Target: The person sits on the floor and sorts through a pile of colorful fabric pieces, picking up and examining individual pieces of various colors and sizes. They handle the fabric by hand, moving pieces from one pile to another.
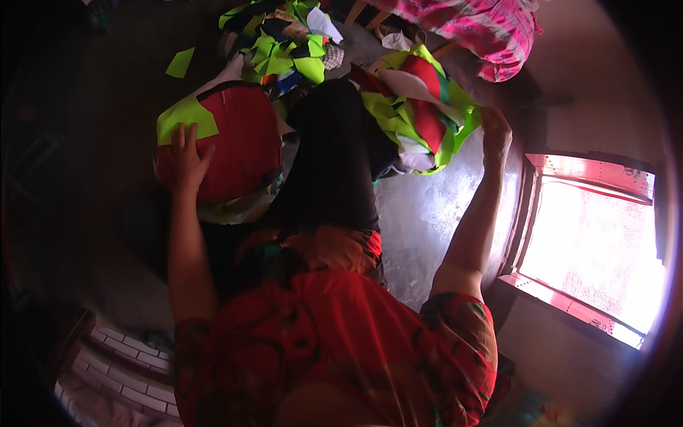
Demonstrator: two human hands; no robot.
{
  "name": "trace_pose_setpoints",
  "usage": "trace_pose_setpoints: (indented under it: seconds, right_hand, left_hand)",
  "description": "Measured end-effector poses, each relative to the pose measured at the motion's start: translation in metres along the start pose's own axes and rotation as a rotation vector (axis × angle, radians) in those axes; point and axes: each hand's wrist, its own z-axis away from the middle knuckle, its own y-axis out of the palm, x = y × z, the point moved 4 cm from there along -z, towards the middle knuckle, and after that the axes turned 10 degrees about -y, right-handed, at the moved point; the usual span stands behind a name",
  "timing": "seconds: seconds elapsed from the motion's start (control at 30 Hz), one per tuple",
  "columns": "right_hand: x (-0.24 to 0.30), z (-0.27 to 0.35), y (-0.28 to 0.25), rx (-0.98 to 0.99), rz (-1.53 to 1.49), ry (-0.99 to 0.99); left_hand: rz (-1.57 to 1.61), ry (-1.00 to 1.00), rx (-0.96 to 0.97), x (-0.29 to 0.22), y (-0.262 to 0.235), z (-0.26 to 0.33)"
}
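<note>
My left hand lies with spread fingers on a red, rounded fabric bundle with dark edging. Under its fingertips is a bright yellow-green cloth piece draped over the bundle's upper left corner. Out to the right, my right hand is closed at the outer edge of a heap of cloth scraps, pinching a yellow-green cloth edge. Red, white, green and yellow-green pieces make up that heap. Its fingertips are partly hidden by the back of the hand.
Ahead on the grey floor spreads another pile of scraps, with one loose yellow-green piece beside it. A pink checked cloth hangs at the far right. My dark-clothed leg lies between the bundle and the heap. A bright window stands right.
</note>
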Motion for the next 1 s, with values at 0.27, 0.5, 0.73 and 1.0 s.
trace_pose_setpoints:
  seconds: [0.27,0.5,0.73,1.0]
  right_hand:
    - [0.039,-0.036,-0.028,-0.205,-0.616,-0.017]
    - [0.150,-0.024,0.057,0.208,-0.479,-0.269]
    - [0.259,0.044,0.209,0.673,-0.452,-0.485]
    - [0.302,0.096,0.270,0.969,-0.485,-0.528]
  left_hand:
    - [0.015,-0.046,0.017,-0.006,-0.007,-0.002]
    - [0.388,0.018,-0.067,-0.024,-0.033,0.003]
    - [1.498,-0.159,0.677,-0.058,-0.053,0.015]
    - [1.367,0.140,0.580,-0.075,-0.057,0.024]
